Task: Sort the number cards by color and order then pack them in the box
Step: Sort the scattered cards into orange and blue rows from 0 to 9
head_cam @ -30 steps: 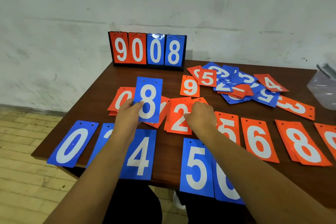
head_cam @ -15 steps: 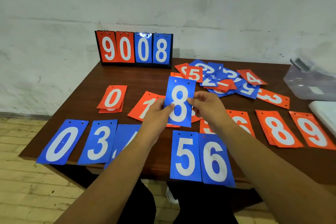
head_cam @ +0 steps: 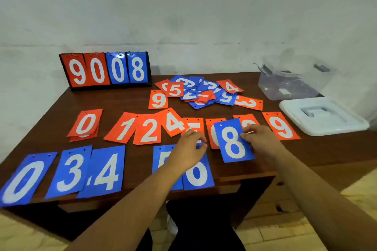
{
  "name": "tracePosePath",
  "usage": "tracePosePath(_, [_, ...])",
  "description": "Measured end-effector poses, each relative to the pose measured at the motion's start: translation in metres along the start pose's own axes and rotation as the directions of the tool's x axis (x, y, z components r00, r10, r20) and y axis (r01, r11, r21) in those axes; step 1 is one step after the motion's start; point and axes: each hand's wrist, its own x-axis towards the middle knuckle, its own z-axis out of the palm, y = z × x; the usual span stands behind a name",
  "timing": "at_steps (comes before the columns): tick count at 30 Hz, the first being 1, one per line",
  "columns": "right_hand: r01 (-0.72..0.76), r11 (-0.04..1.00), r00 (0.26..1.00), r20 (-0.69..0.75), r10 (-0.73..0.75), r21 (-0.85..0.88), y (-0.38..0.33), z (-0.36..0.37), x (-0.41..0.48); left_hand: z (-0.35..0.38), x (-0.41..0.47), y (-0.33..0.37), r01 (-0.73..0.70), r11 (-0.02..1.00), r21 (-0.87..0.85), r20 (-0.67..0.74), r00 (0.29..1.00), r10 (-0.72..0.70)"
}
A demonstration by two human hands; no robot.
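Placement of the blue 8 card

Your right hand pinches its edge over the orange row; your left hand hovers loosely curled, empty. Lay it right of the blue 6 card, leaving room for 7.

Left grip, right grip bare; forearms bare to frame edge; dark trousers on legs.

Table seemingly free beside blue 4.
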Motion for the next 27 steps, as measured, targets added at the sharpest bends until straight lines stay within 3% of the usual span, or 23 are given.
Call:
tracePosePath(5, [-0.089,0.990,0.996,0.012,0.091,-0.113,0.037,-0.030,-0.002,0.031,0.024,0.014,-0.196,0.956,0.218,0.136,0.976,0.169])
tracePosePath(9, [-0.089,0.969,0.996,-0.043,0.081,-0.232,0.058,-0.041,-0.004,0.046,0.041,0.020,-0.263,0.894,0.363,0.269,0.948,0.170])
tracePosePath(18, [-0.070,0.897,0.996,-0.074,0.042,-0.435,0.066,-0.040,0.001,0.048,0.053,0.018,-0.238,0.901,0.363,0.229,0.960,0.162])
tracePosePath(21, [0.002,0.851,0.993,-0.101,-0.064,-0.525,0.061,-0.034,-0.001,0.048,0.053,0.016,-0.241,0.908,0.342,0.209,0.962,0.176])
tracePosePath(27, [0.162,0.850,0.942,-0.179,-0.285,-0.501,0.025,-0.016,0.028,0.026,0.075,0.017,-0.163,0.953,0.254,0.038,0.987,0.158])
